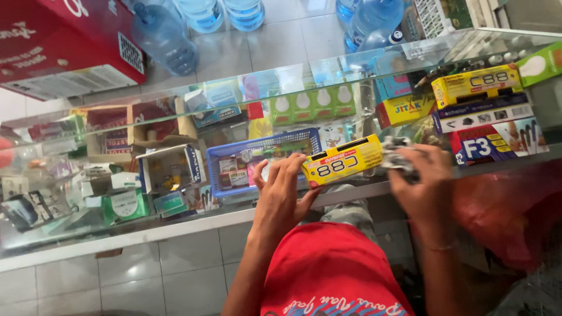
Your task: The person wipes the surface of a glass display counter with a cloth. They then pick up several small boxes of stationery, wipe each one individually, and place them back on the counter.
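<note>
Two hands work at the front edge of a glass table (175, 225). Closed around one end, the left hand (282, 190) grips a small yellow box (341, 162). At the box's other end, the right hand (422, 184) has its fingers curled on a crumpled silvery wrapper (398, 157). Just left of the yellow box, under the glass, sits a blue basket (225, 153). Right of the box, on the glass, stands a stack of boxes (483, 111).
</note>
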